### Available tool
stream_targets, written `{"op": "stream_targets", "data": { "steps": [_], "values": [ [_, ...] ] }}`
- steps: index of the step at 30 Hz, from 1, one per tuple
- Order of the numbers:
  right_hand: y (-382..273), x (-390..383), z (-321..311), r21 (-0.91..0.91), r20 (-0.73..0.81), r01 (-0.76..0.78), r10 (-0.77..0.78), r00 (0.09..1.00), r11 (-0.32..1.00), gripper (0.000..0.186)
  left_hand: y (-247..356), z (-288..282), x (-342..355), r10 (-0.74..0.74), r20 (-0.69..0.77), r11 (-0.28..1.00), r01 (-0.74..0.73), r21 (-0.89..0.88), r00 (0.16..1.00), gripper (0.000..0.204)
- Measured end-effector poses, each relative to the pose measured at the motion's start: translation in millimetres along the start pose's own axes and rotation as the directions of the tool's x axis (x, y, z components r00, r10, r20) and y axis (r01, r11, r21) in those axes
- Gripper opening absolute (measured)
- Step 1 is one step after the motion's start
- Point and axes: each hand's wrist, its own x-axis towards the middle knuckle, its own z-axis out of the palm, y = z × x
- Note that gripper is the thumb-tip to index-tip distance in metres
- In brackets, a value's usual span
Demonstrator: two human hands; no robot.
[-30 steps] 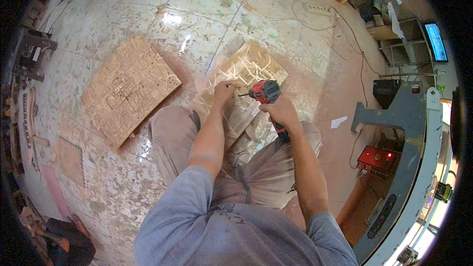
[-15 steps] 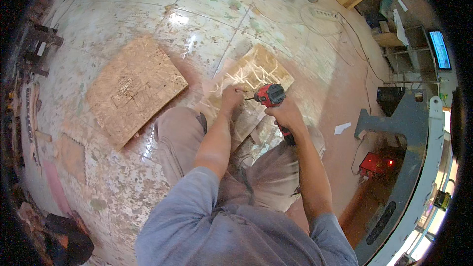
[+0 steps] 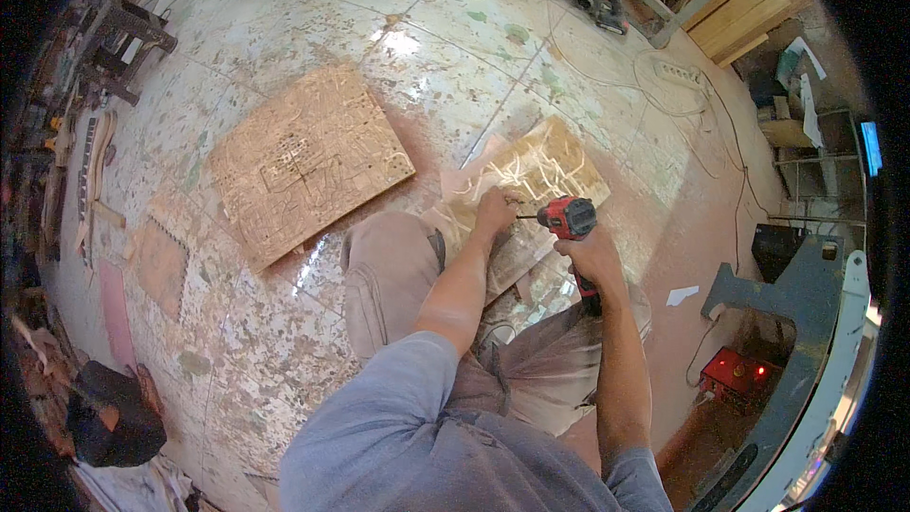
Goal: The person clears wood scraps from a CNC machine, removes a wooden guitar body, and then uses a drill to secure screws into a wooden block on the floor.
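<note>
My right hand is wrapped round the grip of a red and black cordless drill. The drill's long thin bit points left, its tip close to my left hand. The left fingers are pinched together there; whatever sits between them is too small to make out. Both hands are above my lap, over a wooden board lying on the floor. Pale thin curved strips are heaped on that board, just beyond my left hand.
A larger scored wooden board lies on the stained tile floor to the left. On the right are a red box with a glowing light and a dark metal frame. A black blower-like tool and a power strip lie farther off.
The view has shifted, so boards, hands and drill all appear farther right. The drill is still in my right hand, its bit still by my left fingers.
</note>
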Motion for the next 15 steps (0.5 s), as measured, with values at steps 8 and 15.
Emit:
{"op": "stream_targets", "data": {
  "steps": [8,15],
  "values": [
    [-2.1,1.5,-1.6,0.012,0.031,0.007,-0.007,1.000,1.000,0.031,2.0,-1.6,-1.0,0.037,-0.010,0.999,-0.037,0.020,0.999,0.027],
    [-10.4,-3.3,-6.1,0.019,0.041,-0.014,0.014,0.999,1.000,0.035,3.4,-2.9,-2.9,0.017,-0.033,0.999,-0.018,-0.039,0.999,0.025]
  ]
}}
